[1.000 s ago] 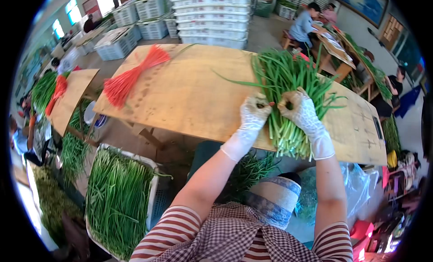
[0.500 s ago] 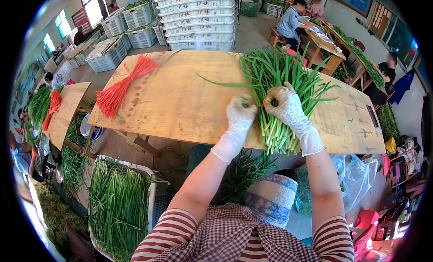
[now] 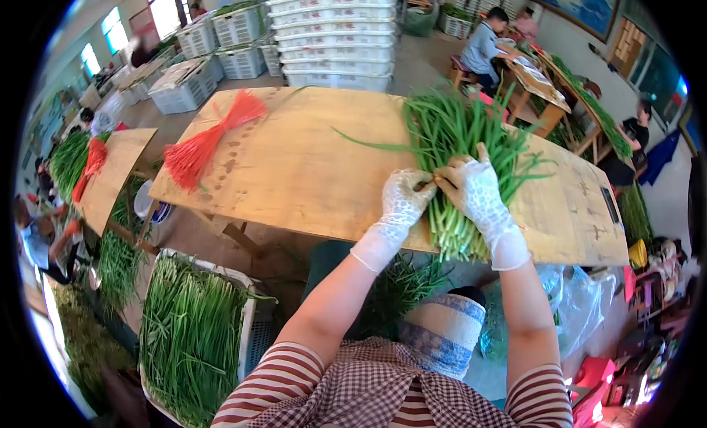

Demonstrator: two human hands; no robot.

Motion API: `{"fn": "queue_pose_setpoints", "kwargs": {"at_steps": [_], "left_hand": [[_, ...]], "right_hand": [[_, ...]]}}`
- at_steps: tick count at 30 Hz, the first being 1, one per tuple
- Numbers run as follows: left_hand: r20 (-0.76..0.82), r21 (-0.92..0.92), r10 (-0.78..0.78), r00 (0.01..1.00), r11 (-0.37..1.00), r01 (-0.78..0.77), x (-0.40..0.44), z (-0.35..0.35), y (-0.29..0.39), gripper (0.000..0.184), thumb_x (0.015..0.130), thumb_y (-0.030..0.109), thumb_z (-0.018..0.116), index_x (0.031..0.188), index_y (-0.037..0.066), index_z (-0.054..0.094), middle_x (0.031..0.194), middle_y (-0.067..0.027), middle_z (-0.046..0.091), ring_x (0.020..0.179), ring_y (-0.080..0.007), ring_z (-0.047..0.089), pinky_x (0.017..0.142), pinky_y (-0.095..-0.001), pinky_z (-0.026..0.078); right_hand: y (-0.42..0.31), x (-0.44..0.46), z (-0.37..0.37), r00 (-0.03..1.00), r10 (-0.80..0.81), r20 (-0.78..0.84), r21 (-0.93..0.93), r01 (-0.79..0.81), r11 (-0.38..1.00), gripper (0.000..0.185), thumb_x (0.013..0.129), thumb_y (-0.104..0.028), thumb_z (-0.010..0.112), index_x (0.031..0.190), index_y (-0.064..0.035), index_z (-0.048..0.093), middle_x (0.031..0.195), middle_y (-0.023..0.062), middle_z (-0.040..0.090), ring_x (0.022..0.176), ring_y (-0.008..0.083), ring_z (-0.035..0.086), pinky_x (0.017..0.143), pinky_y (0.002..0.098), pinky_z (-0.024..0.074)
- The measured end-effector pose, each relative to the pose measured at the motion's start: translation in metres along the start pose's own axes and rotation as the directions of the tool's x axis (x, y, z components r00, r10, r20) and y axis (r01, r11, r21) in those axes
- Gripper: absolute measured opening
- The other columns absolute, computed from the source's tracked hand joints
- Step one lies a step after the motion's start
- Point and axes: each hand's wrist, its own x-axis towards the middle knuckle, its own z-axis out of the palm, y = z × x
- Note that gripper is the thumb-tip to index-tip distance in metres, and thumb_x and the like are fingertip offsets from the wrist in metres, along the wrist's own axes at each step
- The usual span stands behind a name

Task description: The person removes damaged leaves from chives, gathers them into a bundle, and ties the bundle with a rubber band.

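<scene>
A thick bundle of garlic chives (image 3: 458, 229) lies on the wooden table (image 3: 317, 163), pale cut ends toward me and green leaves pointing away. My left hand (image 3: 406, 197), in a whitish patterned glove, is closed in a pinch at the bundle's left side. From above, my gloved right hand (image 3: 470, 186) closes over the stalks, its fingertips meeting the left hand's. A thin red tie showed between the hands just before; the fingers now mostly hide it. At the table's far left rests a sheaf of red ties (image 3: 213, 141), gathered in the middle.
A white crate (image 3: 247, 295) full of chives stands below left. Stacked white crates (image 3: 335, 48) rise behind the table. A dark phone-like object (image 3: 610, 205) lies at the table's right edge. Plastic bags (image 3: 585, 303) hang below right. Other people sit at tables around the room.
My left hand has moved right and slightly up to meet the right hand, with the fingertips now together at the bundle. The view has shifted slightly.
</scene>
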Motion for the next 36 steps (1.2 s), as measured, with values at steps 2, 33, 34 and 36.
{"fn": "queue_pose_setpoints", "kwargs": {"at_steps": [2, 33, 34, 36], "left_hand": [[0.032, 0.049, 0.011, 0.999, 0.999, -0.013, 0.001, 0.0, 0.002, 0.018, 0.07, 0.021, 0.072, 0.08, 0.006, 0.071, 0.077, -0.0134, 0.067, 0.076, -0.0303, 0.063, 0.071, -0.04, 0.048], [-0.13, 0.096, -0.104, 0.986, 0.989, 0.117, -0.004, -0.002, 0.004, 0.017, 0.068, 0.02, 0.071, 0.078, 0.007, 0.07, 0.076, -0.0103, 0.06, 0.078, -0.0292, 0.059, 0.078, -0.0394, 0.048], [-0.077, 0.118, -0.095, 0.992, 0.988, 0.104, -0.003, 0.005, 0.002, 0.017, 0.068, 0.02, 0.071, 0.079, 0.007, 0.07, 0.076, -0.0102, 0.06, 0.078, -0.0284, 0.059, 0.077, -0.0384, 0.048], [-0.022, -0.217, -0.102, 0.995, 0.972, 0.095, -0.004, 0.029, -0.026, 0.014, 0.071, 0.014, 0.071, 0.083, 0.006, 0.07, 0.081, -0.0098, 0.062, 0.079, -0.0241, 0.06, 0.076, -0.0352, 0.048]], "right_hand": [[-0.001, 0.0, 0.005, 0.999, -0.025, -0.037, -0.048, 0.023, 0.999, 0.009, 0.08, -0.022, 0.066, 0.08, -0.0139, 0.069, 0.073, 0.0052, 0.062, 0.081, 0.0252, 0.062, 0.098, 0.0585, 0.0349], [0.002, -0.001, 0.021, 0.988, -0.021, -0.151, 0.078, 0.034, 0.996, 0.007, 0.081, -0.01, 0.065, 0.087, -0.0067, 0.064, 0.092, 0.01, 0.065, 0.089, 0.0292, 0.062, 0.101, 0.0531, 0.0366], [-0.005, 0.001, 0.012, 0.992, -0.004, -0.127, 0.103, 0.018, 0.995, 0.009, 0.082, -0.01, 0.065, 0.089, -0.0063, 0.063, 0.093, 0.0108, 0.065, 0.09, 0.0299, 0.062, 0.1, 0.052, 0.0382], [-0.002, -0.001, 0.017, 0.982, 0.04, -0.185, 0.101, -0.022, 0.995, 0.012, 0.082, -0.011, 0.065, 0.092, -0.0057, 0.063, 0.093, 0.0118, 0.066, 0.089, 0.0302, 0.062, 0.098, 0.0499, 0.0408]]}}
